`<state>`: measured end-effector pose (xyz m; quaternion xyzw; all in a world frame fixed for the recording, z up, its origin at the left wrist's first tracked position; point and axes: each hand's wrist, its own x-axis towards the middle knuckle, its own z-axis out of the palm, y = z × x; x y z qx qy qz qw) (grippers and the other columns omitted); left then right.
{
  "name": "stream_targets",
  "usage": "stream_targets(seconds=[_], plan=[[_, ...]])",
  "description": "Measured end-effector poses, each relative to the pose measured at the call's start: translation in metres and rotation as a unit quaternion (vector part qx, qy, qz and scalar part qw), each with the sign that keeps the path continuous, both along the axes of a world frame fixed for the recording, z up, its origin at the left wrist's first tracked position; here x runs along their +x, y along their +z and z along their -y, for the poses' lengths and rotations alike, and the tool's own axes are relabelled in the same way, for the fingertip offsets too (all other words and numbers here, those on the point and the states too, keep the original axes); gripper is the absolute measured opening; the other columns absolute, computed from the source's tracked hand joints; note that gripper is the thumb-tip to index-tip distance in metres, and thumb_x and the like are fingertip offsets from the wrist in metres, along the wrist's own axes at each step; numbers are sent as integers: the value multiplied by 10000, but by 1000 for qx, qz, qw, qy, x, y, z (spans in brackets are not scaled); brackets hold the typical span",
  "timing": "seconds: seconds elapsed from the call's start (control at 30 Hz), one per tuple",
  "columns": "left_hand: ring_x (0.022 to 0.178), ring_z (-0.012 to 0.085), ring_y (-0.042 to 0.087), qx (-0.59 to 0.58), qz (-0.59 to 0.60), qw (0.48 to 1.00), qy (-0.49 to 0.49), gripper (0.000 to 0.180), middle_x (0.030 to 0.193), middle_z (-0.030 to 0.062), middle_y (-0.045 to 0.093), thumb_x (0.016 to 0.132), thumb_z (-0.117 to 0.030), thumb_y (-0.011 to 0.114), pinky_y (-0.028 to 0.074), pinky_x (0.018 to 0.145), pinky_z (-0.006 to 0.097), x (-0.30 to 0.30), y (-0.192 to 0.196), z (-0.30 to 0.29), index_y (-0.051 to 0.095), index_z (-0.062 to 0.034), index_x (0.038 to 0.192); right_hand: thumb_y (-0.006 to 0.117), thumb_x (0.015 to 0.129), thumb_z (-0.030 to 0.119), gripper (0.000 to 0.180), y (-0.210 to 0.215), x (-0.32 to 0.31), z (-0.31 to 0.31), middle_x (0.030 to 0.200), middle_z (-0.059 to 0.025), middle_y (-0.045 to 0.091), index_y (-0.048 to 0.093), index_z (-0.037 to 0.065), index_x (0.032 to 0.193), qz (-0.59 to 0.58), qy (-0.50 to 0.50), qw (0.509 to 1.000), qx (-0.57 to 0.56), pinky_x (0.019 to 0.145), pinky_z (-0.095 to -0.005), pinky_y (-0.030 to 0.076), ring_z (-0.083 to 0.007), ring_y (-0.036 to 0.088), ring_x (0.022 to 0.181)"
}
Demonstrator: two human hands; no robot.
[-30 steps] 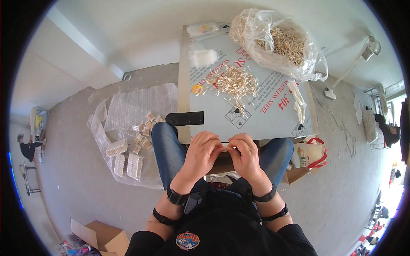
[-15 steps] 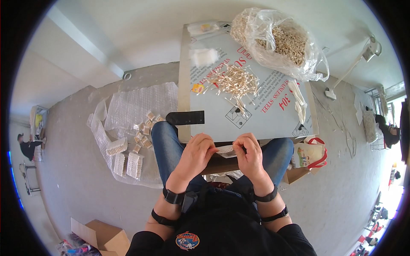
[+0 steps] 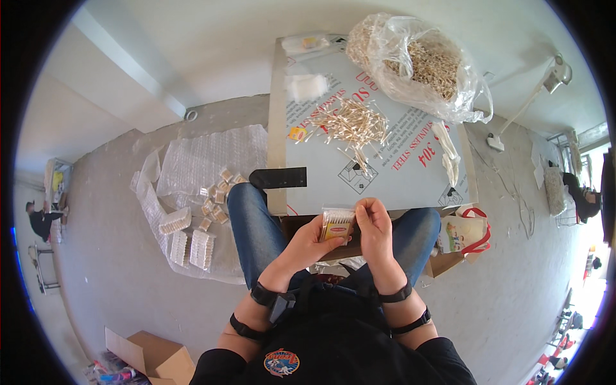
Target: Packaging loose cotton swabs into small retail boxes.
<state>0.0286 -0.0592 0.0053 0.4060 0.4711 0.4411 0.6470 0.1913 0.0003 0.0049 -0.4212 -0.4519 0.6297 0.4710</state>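
A small clear packet of cotton swabs [image 3: 337, 217] with a yellow label is held upright over my lap, at the table's near edge. My left hand [image 3: 308, 247] grips its lower left side, thumb across the front. At the packet's upper right edge, the thumb and fingers of my right hand [image 3: 376, 232] are closed in a pinch. Beyond them, a loose pile of cotton swabs [image 3: 353, 122] lies on the table [image 3: 327, 192], beside small yellow labels [image 3: 297, 133]. Clear plastic sleeves [image 3: 307, 86] are stacked at the table's far left.
A big clear bag of cotton swabs [image 3: 427, 67] stands at the far right. A crumpled white strip [image 3: 446, 154] lies along the right side. Bubble wrap [image 3: 212, 157] on the floor at left bears several packed bundles [image 3: 203, 249]. An open carton [image 3: 160, 356] sits lower left.
The packet, seen edge-on between both hands before, is now tilted up with its labelled face showing. My left hand has turned under it; my right stays at its right edge.
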Motion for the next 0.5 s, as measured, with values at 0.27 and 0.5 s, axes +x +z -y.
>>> stream_targets(seconds=[0.27, 0.5], plan=[[957, 160, 673, -51, -161, 976, -137, 332, 1031, 61, 731, 899, -140, 764, 530, 855, 325, -11, -2, -1, 652, -22, 1189, 733, 899, 172, 217, 23, 10, -29, 734, -88, 565, 577, 41, 824, 303, 209, 840, 398, 594, -366, 458, -259, 571, 649], [1018, 252, 689, 10, -221, 965, -140, 368, 1100, 137, 725, 901, -129, 747, 532, 892, 354, -15, -45, 7, 632, -13, 1230, 719, 897, 267, 227, -11, -6, -19, 696, -92, 606, 607, 84, 822, 366, 303, 752, 457, 590, -426, 501, -317, 634, 684]])
